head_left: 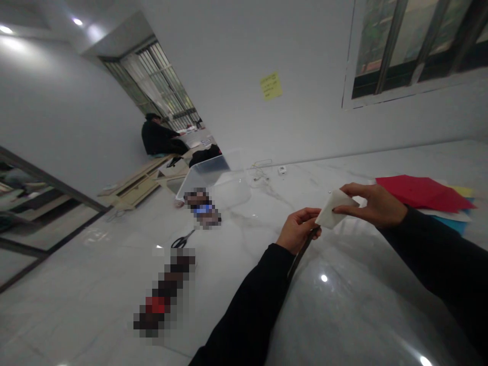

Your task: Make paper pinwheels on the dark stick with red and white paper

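Observation:
In the head view, a small folded white sheet [332, 209] is held up over the pale marble surface. My right hand [371, 203] pinches its upper right part between thumb and fingers. At its lower left corner, my left hand [299, 229] has its fingers closed on the edge. Whether the sheet is paper or cloth I cannot tell. A narrow dark brown strip [301, 251] runs down from below my left fingers; whether they touch it is unclear. Red sheets [423, 193] lie right of my right hand, over blue sheets [453, 223] and a yellow sheet [462, 191].
Black-handled scissors [181, 241] lie to the left, between two pixelated patches. A clear plastic bin [204, 175] stands farther back, near a small white device [282, 170] with cables. A yellow note [271, 86] sticks to the wall. Another person [160, 134] sits far left.

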Motion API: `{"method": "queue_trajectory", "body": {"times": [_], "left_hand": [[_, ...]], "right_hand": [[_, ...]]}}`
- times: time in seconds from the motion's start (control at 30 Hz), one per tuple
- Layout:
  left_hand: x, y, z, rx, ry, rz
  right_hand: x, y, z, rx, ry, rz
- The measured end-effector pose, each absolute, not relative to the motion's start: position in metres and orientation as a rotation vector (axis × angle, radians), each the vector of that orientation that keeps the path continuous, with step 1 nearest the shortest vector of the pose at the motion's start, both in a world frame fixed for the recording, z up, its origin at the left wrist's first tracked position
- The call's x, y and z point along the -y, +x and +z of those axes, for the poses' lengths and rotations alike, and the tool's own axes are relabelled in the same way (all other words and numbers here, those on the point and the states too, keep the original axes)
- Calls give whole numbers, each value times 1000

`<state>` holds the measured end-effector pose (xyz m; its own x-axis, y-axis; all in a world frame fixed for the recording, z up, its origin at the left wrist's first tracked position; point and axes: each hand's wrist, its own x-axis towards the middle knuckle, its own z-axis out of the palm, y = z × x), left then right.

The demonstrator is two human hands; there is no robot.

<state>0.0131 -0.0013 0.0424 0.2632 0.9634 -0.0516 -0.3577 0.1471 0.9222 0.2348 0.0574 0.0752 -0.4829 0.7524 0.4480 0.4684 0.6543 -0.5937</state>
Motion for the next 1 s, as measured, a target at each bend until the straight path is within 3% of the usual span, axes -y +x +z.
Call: {"method": "queue_trajectory", "body": {"times": [0.33,0.67,1.0], "left_hand": [[1,10,36,-756,945,1061],[0,14,29,-777,942,1039],[-6,6,16,-1004,1124,875]], "right_hand": [[-58,237,74,2239,-953,846],[-65,243,70,2259,-1117,942],[-82,257,46,1995,-1204,1293]]}}
